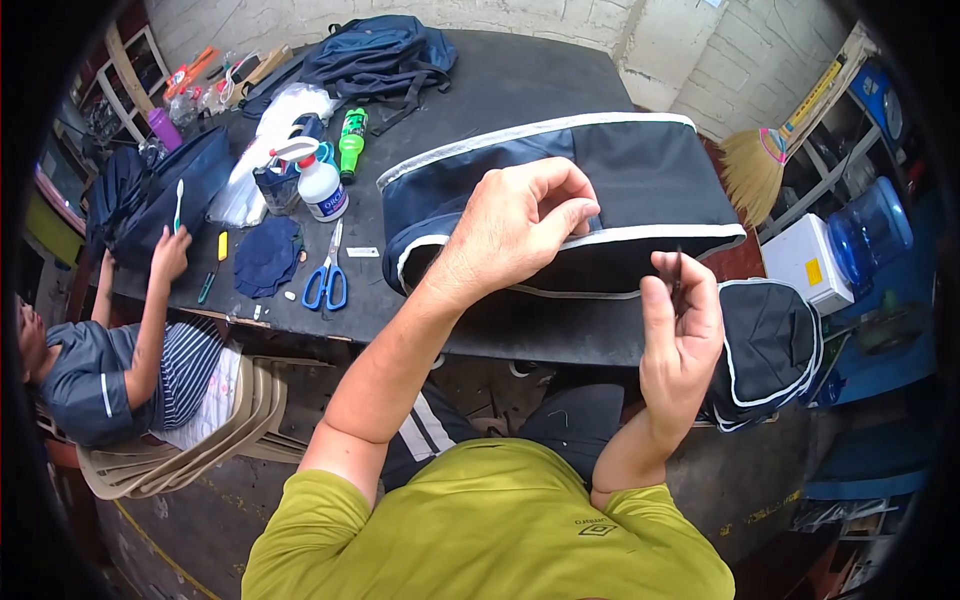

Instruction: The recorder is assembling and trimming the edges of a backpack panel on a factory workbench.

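A long dark navy and black bag piece [650, 175] with white-bound edges stands in a loop on the black table. My left hand [515, 225] is closed over its near edge, thumb and forefinger pinched at the white binding. Just right of it, in front of the piece's right end, my right hand [685, 320] is raised with bent fingers. It holds a small, slim dark tool [678, 268], pointing up; its kind is too small to make out. Blue-handled scissors [325, 283] lie left of my left forearm, beside a round dark cloth piece [267, 257].
A white spray bottle [322, 190], a green bottle [352, 140] and a dark backpack [385, 60] occupy the table's left and back. At left a seated person [130, 370] holds a toothbrush [179, 205] over dark fabric. Another white-edged bag piece [770, 340] is at right, near a water dispenser [805, 270].
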Action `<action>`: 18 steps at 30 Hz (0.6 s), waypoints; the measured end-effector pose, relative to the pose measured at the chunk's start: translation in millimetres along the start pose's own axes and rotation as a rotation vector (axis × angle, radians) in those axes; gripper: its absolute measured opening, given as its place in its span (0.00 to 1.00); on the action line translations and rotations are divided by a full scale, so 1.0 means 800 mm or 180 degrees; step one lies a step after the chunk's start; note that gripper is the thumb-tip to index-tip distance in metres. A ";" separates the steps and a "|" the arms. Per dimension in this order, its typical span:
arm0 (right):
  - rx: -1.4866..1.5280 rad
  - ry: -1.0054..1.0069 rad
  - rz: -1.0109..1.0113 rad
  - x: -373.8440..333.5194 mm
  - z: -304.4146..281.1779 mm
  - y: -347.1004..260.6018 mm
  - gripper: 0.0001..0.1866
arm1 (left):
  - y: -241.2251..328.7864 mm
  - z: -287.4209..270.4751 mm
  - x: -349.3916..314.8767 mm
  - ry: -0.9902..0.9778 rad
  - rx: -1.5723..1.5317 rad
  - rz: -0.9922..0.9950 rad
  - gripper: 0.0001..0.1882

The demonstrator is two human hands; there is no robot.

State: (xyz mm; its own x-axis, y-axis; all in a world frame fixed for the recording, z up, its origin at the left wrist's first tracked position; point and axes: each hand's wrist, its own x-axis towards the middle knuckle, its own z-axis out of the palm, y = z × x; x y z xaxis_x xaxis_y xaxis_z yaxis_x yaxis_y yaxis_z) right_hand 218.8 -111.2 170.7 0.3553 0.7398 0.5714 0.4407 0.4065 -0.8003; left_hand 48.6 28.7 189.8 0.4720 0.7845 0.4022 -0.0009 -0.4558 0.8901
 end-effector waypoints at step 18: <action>-0.1801 -0.0401 -0.0141 0.034 0.015 -0.029 0.10 | -0.009 0.001 -0.006 -0.0156 0.0002 -0.0024 0.07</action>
State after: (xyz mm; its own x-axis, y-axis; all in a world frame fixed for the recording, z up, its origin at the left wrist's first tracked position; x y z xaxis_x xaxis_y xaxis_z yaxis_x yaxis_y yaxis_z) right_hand 208.6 -93.9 202.4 0.2410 0.8007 0.5484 0.8372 0.1143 -0.5348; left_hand 46.8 27.7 181.4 0.5146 0.7665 0.3844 0.0033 -0.4500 0.8930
